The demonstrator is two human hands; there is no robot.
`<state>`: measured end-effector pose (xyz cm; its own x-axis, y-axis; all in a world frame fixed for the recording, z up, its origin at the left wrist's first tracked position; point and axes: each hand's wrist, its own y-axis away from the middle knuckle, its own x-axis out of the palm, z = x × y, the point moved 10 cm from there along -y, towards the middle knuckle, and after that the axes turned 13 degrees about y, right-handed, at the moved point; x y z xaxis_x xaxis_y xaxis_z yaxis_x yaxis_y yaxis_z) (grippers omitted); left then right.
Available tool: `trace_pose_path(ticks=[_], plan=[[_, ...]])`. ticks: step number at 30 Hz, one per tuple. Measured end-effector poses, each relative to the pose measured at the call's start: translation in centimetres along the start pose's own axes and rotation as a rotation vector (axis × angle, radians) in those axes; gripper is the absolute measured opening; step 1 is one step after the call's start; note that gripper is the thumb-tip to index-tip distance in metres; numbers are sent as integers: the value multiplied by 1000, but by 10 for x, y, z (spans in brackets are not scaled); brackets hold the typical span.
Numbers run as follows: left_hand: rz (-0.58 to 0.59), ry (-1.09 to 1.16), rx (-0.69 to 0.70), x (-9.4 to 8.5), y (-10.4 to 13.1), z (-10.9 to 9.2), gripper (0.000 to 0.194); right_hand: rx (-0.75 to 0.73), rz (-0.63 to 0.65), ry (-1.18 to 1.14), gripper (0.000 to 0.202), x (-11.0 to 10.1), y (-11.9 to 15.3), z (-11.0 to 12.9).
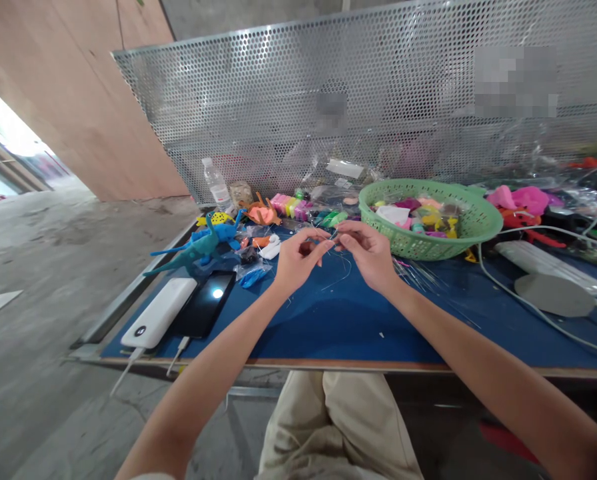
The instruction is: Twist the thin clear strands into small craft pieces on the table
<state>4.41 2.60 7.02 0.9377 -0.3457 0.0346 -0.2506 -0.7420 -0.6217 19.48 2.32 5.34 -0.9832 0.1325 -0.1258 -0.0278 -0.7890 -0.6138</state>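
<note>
Over the middle of the blue tabletop [323, 327], my left hand [298, 259] and my right hand [371, 255] meet with their fingertips close together. Both hands are closed in a pinch on a thin wire [334, 234], of which only short bits show between the fingers. A fine curved strand [350, 268] shows just below the fingertips; whether it hangs from them or lies on the table I cannot tell. Several thin loose wires [423, 277] lie to the right of my right hand.
A green plastic basket [428, 251] of colourful clay pieces stands right. Left are teal and blue dinosaur figures [206, 245], a phone [206, 307] and a white power bank [161, 313]. A bottle [217, 187] stands by the perforated metal panel [278, 87]. A white cable [503, 293] runs right.
</note>
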Motion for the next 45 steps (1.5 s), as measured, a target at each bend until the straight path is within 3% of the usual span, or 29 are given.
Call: trace_pose_path(ticks=[4,10,19,26,33,36,39,41,43,45], plan=[[130,-345,206,6,1,-18,13,138,-9,-78,27,-11,-7,-19],[307,-490,306,25,8,-16,13,390,205,-236,38,10,2,-37],[223,-407,329,24,10,-20,12,523,143,-469,28,22,11,-39],[75,-276,86,11,8,-2,19,378,57,-286,23,9,4,-26],[57,-242,56,13,9,-1,20,298,90,-212,18,8,2,-19],[64,-299,99,14,9,-4,20,335,112,-315,18,12,2,-22],[78,-444,241,14,10,-14,17,436,154,-409,23,18,3,-34],[106,-571,351,15,11,-19,16,449,73,-364,22,5,0,-41],[139,-702,425,16,11,-19,15,308,-112,-185,15,-27,-7,-31],[146,-831,448,13,9,-14,16,15,-203,167,13,-49,-11,4]])
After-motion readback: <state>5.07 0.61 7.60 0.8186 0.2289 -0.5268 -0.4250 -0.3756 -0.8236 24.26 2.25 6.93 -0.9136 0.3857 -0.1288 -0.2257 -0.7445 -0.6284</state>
